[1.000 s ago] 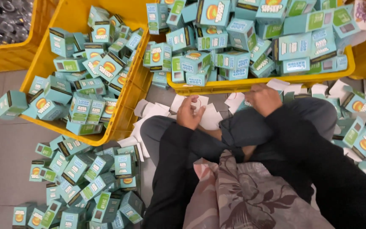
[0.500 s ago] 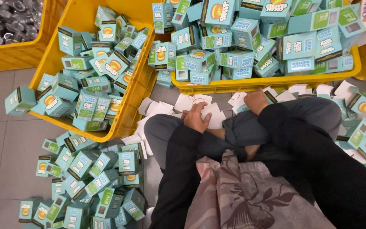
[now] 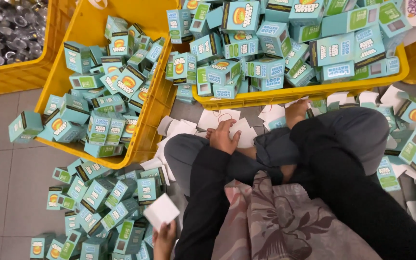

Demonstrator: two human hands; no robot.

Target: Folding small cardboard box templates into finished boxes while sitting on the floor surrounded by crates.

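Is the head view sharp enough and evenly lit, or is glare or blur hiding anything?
Head view: light is even and soft, shadows faint; teal boxes in the yellow crate look crisp; slight glints on the metal parts top left; edges bow with wide-angle distortion.

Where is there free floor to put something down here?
Bare grey floor lies left, between the tilted yellow crate and the pile of teal boxes. Before the knees, white cards cover the floor; right side is crowded with boxes.

Matt white card blanks [image 3: 220,118] under left hand [image 3: 224,136]. Printed teal cardboard boxes [image 3: 103,127], slight sheen. Ribbed yellow plastic crates [image 3: 150,120], smooth. Shiny metal lids [image 3: 5,24]. Dark cloth sleeves [image 3: 203,192]. Matt grey floor tile [image 3: 5,168].
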